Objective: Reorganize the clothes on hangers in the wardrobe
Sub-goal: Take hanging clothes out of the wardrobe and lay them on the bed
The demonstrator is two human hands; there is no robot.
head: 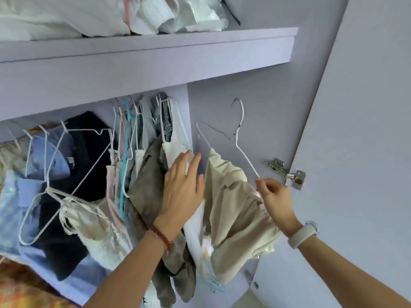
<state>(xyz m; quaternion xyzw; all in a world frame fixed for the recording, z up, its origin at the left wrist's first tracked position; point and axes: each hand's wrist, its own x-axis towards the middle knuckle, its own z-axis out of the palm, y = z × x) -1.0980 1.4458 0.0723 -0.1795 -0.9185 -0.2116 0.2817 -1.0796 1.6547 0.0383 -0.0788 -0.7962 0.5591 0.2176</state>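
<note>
Left hand (182, 185): fingers straight, pressing flat against the hanging clothes (153, 174).
Right hand (274, 198): pinching the wire hanger (239, 134) carrying a beige garment (235, 212).

You are standing at a bedroom wardrobe in a home. You can tell by the lilac shelf (146, 56) with folded white linen (89, 16) piled on top, and below it a crowded row of wire hangers (73, 156) carrying everyday clothes (89, 156): dark, blue, grey and cream pieces. At your right the wardrobe door (367, 130) stands open on a metal hinge (289, 173).
</note>
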